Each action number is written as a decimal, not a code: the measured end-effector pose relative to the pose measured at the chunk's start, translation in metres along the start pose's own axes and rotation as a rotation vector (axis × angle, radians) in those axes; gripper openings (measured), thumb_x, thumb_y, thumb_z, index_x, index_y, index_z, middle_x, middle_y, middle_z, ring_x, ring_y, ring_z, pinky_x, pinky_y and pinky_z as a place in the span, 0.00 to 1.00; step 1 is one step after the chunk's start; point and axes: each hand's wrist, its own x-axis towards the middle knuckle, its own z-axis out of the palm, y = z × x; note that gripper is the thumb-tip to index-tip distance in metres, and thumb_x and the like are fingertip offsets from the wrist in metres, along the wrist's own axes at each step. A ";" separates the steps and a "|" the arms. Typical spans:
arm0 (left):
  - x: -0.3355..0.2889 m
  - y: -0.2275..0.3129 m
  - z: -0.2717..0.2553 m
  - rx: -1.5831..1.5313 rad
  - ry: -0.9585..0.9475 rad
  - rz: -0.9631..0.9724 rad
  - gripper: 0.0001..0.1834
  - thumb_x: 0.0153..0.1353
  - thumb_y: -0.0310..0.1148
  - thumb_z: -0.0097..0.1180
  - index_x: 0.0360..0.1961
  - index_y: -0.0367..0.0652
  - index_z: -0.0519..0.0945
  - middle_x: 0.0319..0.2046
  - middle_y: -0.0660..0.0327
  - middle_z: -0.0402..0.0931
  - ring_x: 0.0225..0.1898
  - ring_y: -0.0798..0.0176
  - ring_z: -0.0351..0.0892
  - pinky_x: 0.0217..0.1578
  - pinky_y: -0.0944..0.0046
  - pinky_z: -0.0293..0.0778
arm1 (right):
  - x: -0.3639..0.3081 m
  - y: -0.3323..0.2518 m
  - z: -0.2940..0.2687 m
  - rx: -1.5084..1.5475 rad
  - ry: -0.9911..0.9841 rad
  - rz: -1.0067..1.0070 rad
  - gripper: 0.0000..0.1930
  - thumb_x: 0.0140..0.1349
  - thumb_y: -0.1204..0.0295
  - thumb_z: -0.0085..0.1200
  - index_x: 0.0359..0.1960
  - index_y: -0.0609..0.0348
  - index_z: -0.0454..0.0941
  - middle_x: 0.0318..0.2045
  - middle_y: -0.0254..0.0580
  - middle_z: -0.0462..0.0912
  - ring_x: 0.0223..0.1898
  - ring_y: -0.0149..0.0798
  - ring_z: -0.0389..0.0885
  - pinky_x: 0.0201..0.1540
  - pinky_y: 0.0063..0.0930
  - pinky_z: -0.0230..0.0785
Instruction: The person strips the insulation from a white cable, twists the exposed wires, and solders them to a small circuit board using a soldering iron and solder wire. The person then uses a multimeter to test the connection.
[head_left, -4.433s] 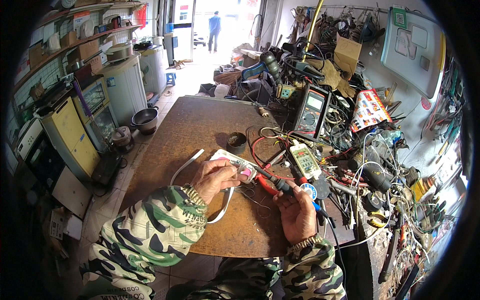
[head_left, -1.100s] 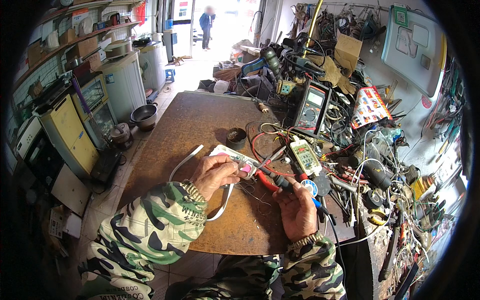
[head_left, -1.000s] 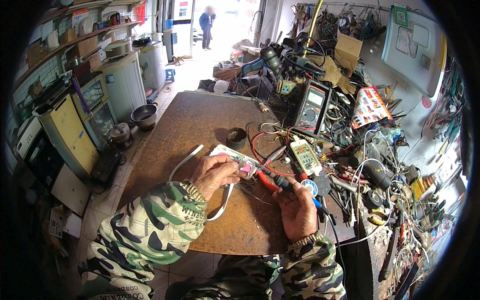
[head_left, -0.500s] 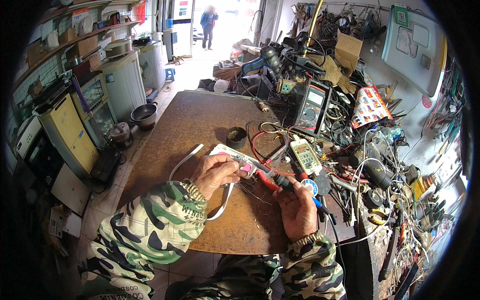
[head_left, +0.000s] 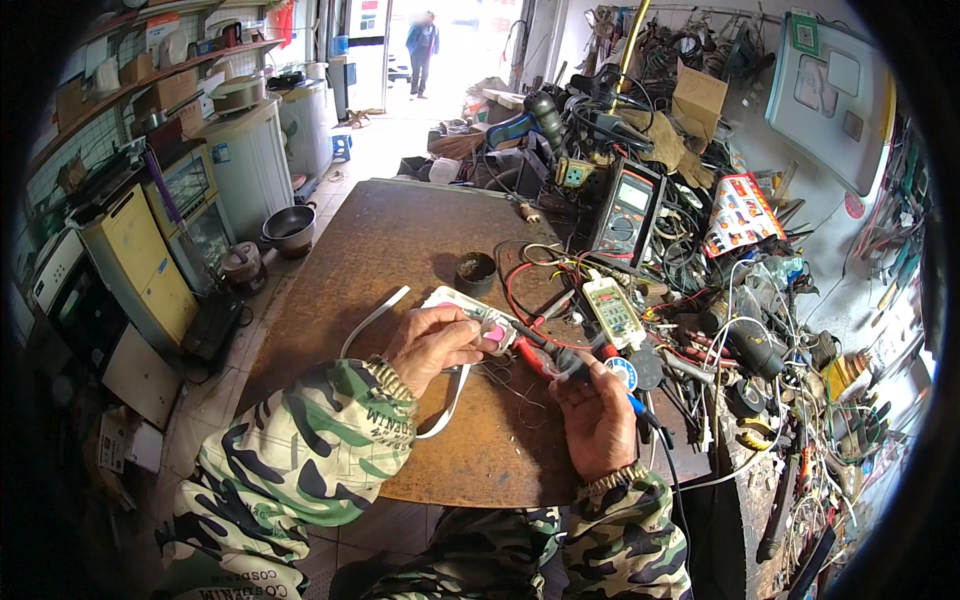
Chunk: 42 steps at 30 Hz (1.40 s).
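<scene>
My right hand (head_left: 600,418) is closed round a soldering iron (head_left: 636,404) with a blue and black handle. Its front end points left toward a slim white casing (head_left: 455,298) with pink parts inside. My left hand (head_left: 436,345) pinches at the casing's near side; thin wire hangs close by, but what the fingertips hold is too small to make out. From the casing a flat white cord (head_left: 452,402) loops across the brown table. Red-handled pliers (head_left: 532,356) lie beneath the iron. A pale wisp hangs in front of my right fingers.
Behind the casing stands a small dark round tin (head_left: 474,272). To its right lie a pale circuit board (head_left: 613,312), a multimeter (head_left: 630,208) and tangled leads. Cables and tools heap along the table's (head_left: 400,230) right side. A person (head_left: 422,52) stands in the far doorway.
Both hands stay nearly where they were. A pale wisp now shows near my right fingers. The person in the doorway has shifted slightly to the right.
</scene>
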 end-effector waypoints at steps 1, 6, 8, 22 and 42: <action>0.000 0.000 0.000 -0.001 0.001 -0.001 0.16 0.65 0.36 0.56 0.45 0.32 0.79 0.42 0.53 0.81 0.45 0.56 0.85 0.47 0.60 0.80 | 0.000 0.000 0.000 -0.025 -0.012 -0.009 0.19 0.67 0.66 0.51 0.53 0.69 0.76 0.47 0.47 0.82 0.45 0.42 0.81 0.54 0.40 0.72; 0.000 -0.001 0.000 -0.021 0.004 -0.006 0.15 0.65 0.36 0.56 0.44 0.32 0.79 0.41 0.53 0.81 0.45 0.56 0.85 0.47 0.60 0.80 | 0.002 0.001 -0.003 -0.057 -0.018 -0.020 0.23 0.67 0.60 0.52 0.56 0.65 0.73 0.49 0.44 0.81 0.48 0.40 0.80 0.55 0.41 0.71; 0.000 0.001 0.001 -0.018 0.008 -0.008 0.15 0.65 0.36 0.57 0.44 0.33 0.79 0.41 0.53 0.81 0.45 0.56 0.85 0.47 0.60 0.80 | 0.002 0.000 -0.004 -0.040 -0.022 -0.033 0.24 0.67 0.60 0.53 0.57 0.65 0.72 0.49 0.45 0.81 0.47 0.40 0.80 0.55 0.42 0.72; 0.000 0.000 0.000 -0.042 0.008 -0.029 0.15 0.66 0.36 0.56 0.45 0.34 0.78 0.44 0.52 0.81 0.47 0.54 0.85 0.49 0.57 0.79 | -0.001 0.000 0.000 -0.115 -0.014 -0.063 0.16 0.67 0.67 0.53 0.50 0.66 0.76 0.47 0.45 0.81 0.45 0.41 0.81 0.55 0.46 0.74; 0.000 0.001 -0.001 -0.020 -0.011 -0.028 0.16 0.66 0.38 0.56 0.45 0.35 0.78 0.45 0.53 0.81 0.48 0.55 0.84 0.49 0.58 0.79 | 0.000 0.000 0.003 -0.099 -0.011 -0.072 0.16 0.67 0.69 0.53 0.49 0.70 0.79 0.43 0.47 0.82 0.43 0.42 0.80 0.51 0.41 0.74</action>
